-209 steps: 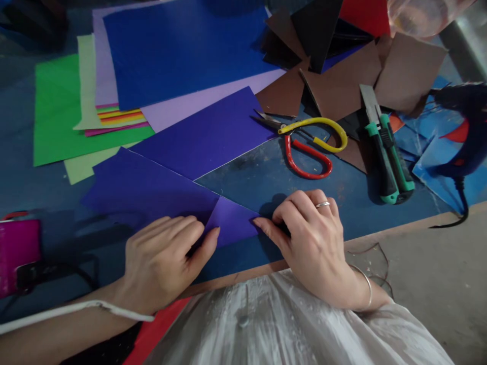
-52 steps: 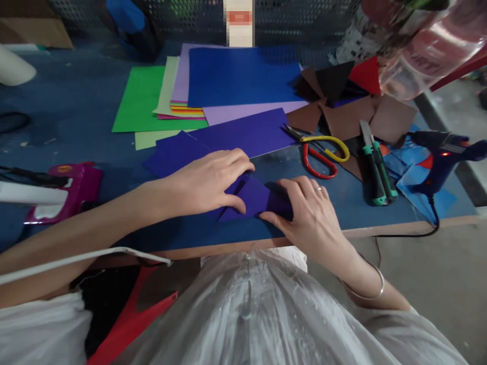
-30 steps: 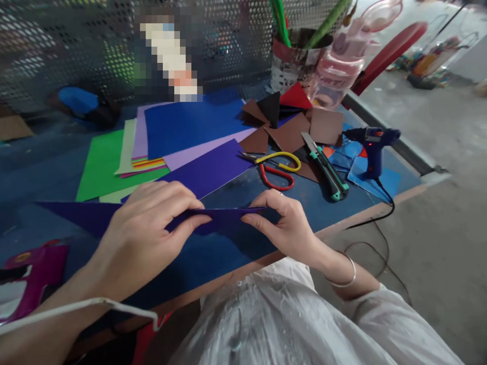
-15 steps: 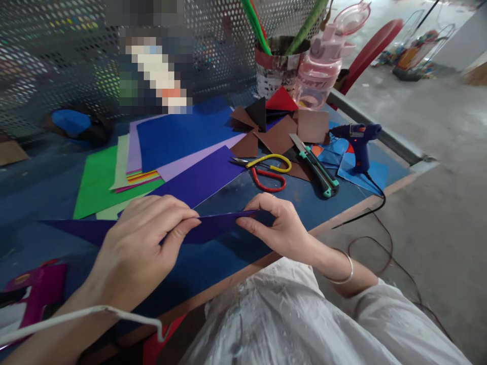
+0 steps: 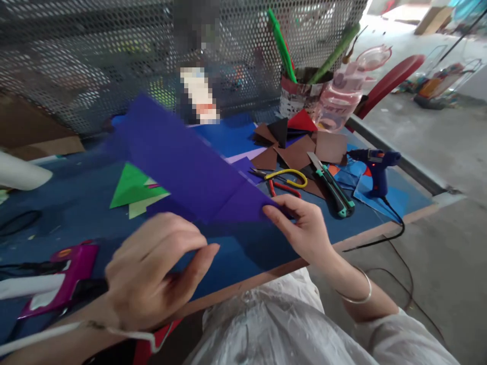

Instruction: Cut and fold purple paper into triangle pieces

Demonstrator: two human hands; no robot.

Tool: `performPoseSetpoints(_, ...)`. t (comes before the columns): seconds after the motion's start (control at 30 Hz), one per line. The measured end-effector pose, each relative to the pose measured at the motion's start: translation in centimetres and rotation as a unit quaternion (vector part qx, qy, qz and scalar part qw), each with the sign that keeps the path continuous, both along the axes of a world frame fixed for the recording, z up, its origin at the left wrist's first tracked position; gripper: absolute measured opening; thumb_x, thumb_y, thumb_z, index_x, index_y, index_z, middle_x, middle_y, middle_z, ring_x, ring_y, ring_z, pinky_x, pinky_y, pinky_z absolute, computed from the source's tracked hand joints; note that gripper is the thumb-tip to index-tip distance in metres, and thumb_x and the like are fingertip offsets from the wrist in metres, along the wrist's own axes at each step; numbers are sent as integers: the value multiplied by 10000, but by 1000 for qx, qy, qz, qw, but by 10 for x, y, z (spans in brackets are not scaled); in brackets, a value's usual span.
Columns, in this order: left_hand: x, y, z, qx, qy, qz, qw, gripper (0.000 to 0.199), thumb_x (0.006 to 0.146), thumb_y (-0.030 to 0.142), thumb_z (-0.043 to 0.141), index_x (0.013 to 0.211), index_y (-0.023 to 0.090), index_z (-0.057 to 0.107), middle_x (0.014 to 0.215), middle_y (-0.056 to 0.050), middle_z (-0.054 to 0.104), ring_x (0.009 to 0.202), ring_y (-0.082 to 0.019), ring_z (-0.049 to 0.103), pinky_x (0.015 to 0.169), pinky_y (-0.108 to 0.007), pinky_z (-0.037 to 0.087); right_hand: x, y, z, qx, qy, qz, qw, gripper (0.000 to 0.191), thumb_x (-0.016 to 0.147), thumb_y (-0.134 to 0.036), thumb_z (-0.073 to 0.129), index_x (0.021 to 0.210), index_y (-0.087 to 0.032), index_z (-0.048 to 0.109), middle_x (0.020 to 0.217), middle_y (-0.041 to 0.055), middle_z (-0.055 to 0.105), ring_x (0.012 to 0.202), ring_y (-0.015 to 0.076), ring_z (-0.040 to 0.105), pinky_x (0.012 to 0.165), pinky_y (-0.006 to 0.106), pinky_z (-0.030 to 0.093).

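Concrete floor (image 5: 429, 228) at right. One perforated panel (image 5: 114, 61) behind one blue table (image 5: 236, 271). One big purple sheet (image 5: 182, 162), raised over the table in front of the person, slanting up leftward, far end blurred. It blocks the view of the paper stack: one blue sheet (image 5: 230, 134) and one green sheet (image 5: 131, 187), both part-hidden. Two hands. Left hand (image 5: 160, 263): fingers loosely curled, thumb out, nothing seen in it, near the purple sheet's lower edge. Right hand (image 5: 304, 225): thumb and forefinger pinching the sheet's lower right corner. One pink bottle (image 5: 338, 104), lid up, just beside one newspaper-wrapped pot (image 5: 299, 99). One blue glue gun (image 5: 376, 170), red light on. One magenta device (image 5: 78, 274) at left. One cutter (image 5: 332, 187), blade out. One pair of scissors (image 5: 300, 174). Brown scraps (image 5: 299, 152) overlap, exact count unclear. One bracelet (image 5: 368, 291), right wrist.
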State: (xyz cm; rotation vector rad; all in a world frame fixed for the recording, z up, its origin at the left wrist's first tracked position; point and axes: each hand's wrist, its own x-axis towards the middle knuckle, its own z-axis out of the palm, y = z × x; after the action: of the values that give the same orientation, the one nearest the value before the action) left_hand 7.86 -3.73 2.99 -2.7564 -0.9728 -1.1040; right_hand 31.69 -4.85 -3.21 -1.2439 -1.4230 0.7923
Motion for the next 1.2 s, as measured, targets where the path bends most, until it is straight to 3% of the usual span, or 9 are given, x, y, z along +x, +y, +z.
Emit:
performPoseSetpoints(0.07, -3, 3, -7, -211, 9, -17, 977, 276, 967, 171, 580, 696, 218, 557, 623, 31, 599, 554, -108, 566, 542, -241, 475, 3, 4, 3, -15, 57, -14, 998, 237, 930, -403, 715, 820, -193, 723, 639, -32, 609, 564, 98, 509, 530, 234, 392)
performPoseSetpoints(0.13, -4, 10, -19, -403, 0, -7, 915, 238, 909, 316, 598, 692, 218, 597, 607, 29, 610, 542, -118, 562, 509, -222, 473, 2, 8, 7, -41, 102, 17, 994, 276, 911, -449, 731, 821, -188, 718, 648, -22, 619, 583, 106, 537, 543, 236, 408)
performPoseSetpoints(0.2, -2, 16, -33, -517, -71, 22, 853, 238, 816, 450, 632, 764, 219, 616, 677, 11, 668, 616, -146, 615, 601, -249, 552, -3, 12, 11, -75, 132, 69, 986, 322, 887, -499, 757, 826, -184, 720, 652, -18, 627, 600, 108, 553, 552, 233, 418)
performPoseSetpoints(0.27, -1, 19, -44, -525, -156, 71, 834, 351, 739, 572, 681, 727, 233, 593, 686, -11, 681, 679, -184, 641, 670, -292, 589, -11, 17, 14, -105, 147, 120, 976, 371, 858, -547, 781, 817, -184, 717, 661, -22, 625, 612, 101, 545, 566, 228, 424)
performPoseSetpoints(0.37, -4, 16, -49, -510, -208, 109, 827, 428, 789, 632, 679, 660, 236, 579, 673, -17, 654, 713, -197, 636, 740, -316, 589, -23, 25, 16, -139, 152, 173, 963, 423, 812, -591, 814, 786, -185, 699, 664, -36, 612, 621, 88, 523, 594, 229, 427)
performPoseSetpoints(0.5, -12, 10, -44, -523, -199, 110, 821, 514, 870, 642, 618, 574, 235, 515, 597, 9, 561, 612, -162, 555, 675, -290, 534, -33, 36, 15, -230, 170, 249, 925, 443, 751, -588, 866, 777, -182, 692, 701, -34, 647, 625, 80, 537, 607, 231, 430)
performPoseSetpoints(0.7, -13, 7, -42, -565, -156, 87, 806, 427, 821, 591, 612, 578, 242, 575, 594, -1, 610, 609, -179, 600, 637, -287, 523, -39, 43, 11, -331, 149, 364, 857, 337, 681, -452, 938, 748, -177, 753, 704, -22, 712, 623, 86, 586, 613, 234, 475)
performPoseSetpoints(0.97, -15, 0, -51, -574, -183, 20, 798, 347, 860, 444, 600, 589, 236, 535, 563, 37, 562, 551, -135, 556, 606, -263, 522, -37, 41, 13, -324, 138, 419, 837, 223, 750, -323, 906, 689, -178, 748, 669, -40, 709, 615, 78, 609, 652, 214, 527)
performPoseSetpoints(1.2, -25, 4, -53, -629, -239, 8, 739, 340, 795, 382, 726, 550, 212, 562, 501, 54, 533, 479, -99, 483, 482, -221, 411, -27, 40, 10, -347, 115, 414, 834, 227, 741, -272, 919, 647, -169, 741, 648, -27, 705, 604, 77, 593, 612, 190, 484)
